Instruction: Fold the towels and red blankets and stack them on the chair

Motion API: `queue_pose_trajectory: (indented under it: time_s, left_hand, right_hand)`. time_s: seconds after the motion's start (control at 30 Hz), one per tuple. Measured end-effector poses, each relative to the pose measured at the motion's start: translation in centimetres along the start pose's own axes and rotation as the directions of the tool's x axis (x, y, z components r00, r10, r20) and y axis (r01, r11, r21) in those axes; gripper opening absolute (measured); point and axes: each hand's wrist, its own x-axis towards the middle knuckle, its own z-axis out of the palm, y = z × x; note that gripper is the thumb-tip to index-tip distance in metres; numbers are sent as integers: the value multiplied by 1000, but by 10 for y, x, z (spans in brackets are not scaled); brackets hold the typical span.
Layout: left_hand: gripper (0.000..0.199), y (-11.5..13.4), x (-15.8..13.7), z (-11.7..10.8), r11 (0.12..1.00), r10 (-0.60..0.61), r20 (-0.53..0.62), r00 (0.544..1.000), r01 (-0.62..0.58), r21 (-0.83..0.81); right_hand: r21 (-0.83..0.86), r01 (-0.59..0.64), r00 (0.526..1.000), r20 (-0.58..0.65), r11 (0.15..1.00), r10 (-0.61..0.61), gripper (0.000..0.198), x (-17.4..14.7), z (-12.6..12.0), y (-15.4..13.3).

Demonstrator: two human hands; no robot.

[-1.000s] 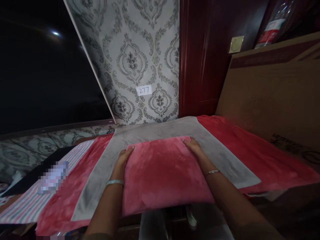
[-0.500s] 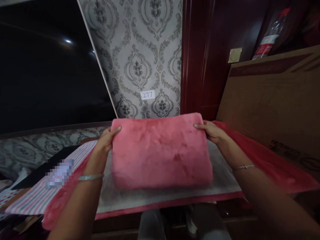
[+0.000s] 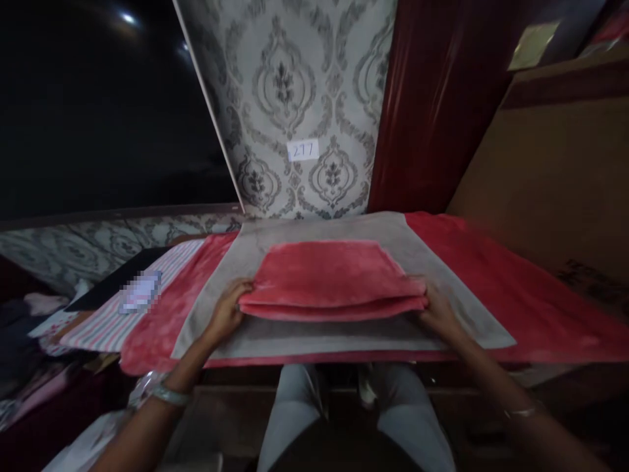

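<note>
A folded, plush red-pink cloth (image 3: 329,272) lies low over a grey cloth (image 3: 289,337) in front of me, its layers showing along the near edge. My left hand (image 3: 229,308) grips its near left corner, with the fingers closed round the layers. At the near right corner my right hand (image 3: 437,309) pinches it the same way, slightly blurred. Beneath the grey cloth a larger red plush cloth (image 3: 491,275) spreads out to both sides.
A striped cloth (image 3: 98,328) and a pixelated flat item (image 3: 141,292) lie to the left. A black screen (image 3: 98,111) stands behind them. At the right leans a cardboard box (image 3: 555,170). A paper label (image 3: 303,150) is on the patterned wall (image 3: 282,65).
Both hands have lowered the folded cloth from upright to nearly flat over the grey cloth. My view has tilted downward, so more of my legs shows.
</note>
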Motion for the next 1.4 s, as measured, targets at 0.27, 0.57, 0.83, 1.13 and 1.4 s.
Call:
queue_pose_trajectory:
  time_s: [0.27,0.57,0.83,1.13,1.4]
  left_hand:
    - [41,-8,-64,17,975,-129,31,991,122,184]
    - [63,93,25,50,889,-101,176,979,9,458]
    - [70,74,4,102,858,-241,252,937,84,508]
    - [62,63,7,86,854,-256,229,939,108,508]
    - [64,-14,-2,60,914,-397,-22,918,397,76]
  right_hand:
    - [-60,94,995,-14,994,-95,38,-56,-14,15]
    - [-419,131,965,263,899,-18,64,22,40,-86]
    - [-571,65,945,298,819,133,62,-5,82,-59]
    - [-570,22,945,281,821,169,54,0,68,-67]
    - [-307,-280,959,-51,910,279,60,-33,51,-14]
